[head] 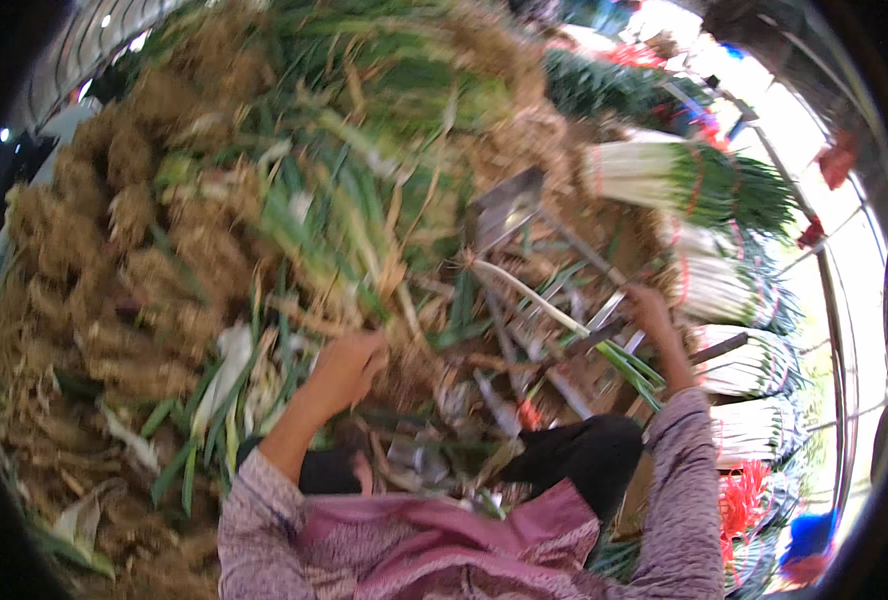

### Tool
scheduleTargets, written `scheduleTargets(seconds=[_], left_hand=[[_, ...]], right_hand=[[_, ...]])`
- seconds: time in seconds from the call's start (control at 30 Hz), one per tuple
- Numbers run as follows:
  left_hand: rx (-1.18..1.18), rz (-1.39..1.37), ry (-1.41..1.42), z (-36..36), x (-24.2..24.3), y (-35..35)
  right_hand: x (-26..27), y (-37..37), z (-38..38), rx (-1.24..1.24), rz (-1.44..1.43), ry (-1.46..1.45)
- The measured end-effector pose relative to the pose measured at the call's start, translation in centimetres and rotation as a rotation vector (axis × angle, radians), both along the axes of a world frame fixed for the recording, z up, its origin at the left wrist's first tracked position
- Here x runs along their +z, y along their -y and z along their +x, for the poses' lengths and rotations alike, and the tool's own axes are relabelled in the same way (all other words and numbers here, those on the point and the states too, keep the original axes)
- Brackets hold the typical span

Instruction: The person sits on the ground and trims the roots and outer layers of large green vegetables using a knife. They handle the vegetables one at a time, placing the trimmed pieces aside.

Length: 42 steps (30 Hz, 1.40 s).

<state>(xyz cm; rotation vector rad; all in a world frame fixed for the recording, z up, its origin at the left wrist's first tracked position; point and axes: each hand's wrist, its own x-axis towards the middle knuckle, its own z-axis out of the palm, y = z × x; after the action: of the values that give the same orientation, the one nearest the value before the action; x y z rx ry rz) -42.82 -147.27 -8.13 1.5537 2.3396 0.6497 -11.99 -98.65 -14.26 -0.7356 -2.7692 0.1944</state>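
My left hand point(350, 367) is curled at the lower edge of a loose heap of green onions point(369, 247). Blur and the fingers hide whether a stalk is in its grasp. To the right, my right hand point(648, 311) has its fingers closed at the end of a thin metal rod point(583, 244). That rod leads up to a flat metal plate point(510, 206). Between the hands, a single green onion point(534, 296) lies slantwise, its white root end up and left, its green leaves near my right wrist.
Rooty, untrimmed green onions point(181, 255) are piled on the left. Tied bundles of cleaned green onions point(639, 176) line the right side. Red plastic ties point(744, 499) hang at lower right. A dark bar point(721, 347) sticks out beyond my right wrist. Peelings point(444, 390) litter the ground.
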Motion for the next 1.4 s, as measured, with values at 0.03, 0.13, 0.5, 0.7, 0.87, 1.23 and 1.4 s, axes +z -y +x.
scheduleTargets(seconds=[0.03,0.13,0.5,0.7,0.87,1.23,1.4], left_hand=[[0.003,-0.041,0.043,0.0,0.0,0.3],[-0.127,-0.154,0.008,1.2,0.1,1.0],[-0.335,-0.257,0.125,3.1,1.3,4.3],[-0.286,-0.376,0.105,0.9,0.6,6.2],[-0.300,-0.422,0.208,-0.1,0.8,6.6],[-0.264,-0.337,0.136,0.1,-0.3,7.2],[-0.226,-0.261,0.179,-0.2,0.2,6.1]], right_hand=[[1.8,0.2,-1.1,-0.067,-0.159,0.060],[6.2,3.8,-5.3,0.093,-0.107,-0.154],[-12.4,18.5,-24.1,0.390,-0.385,0.135],[-27.8,22.8,-26.9,0.149,-0.603,0.293],[-33.5,24.8,-30.5,-0.051,-0.849,0.130],[-29.8,24.4,-30.8,0.026,-0.998,0.159],[-21.3,26.0,-30.0,-0.004,-1.355,-0.114]])
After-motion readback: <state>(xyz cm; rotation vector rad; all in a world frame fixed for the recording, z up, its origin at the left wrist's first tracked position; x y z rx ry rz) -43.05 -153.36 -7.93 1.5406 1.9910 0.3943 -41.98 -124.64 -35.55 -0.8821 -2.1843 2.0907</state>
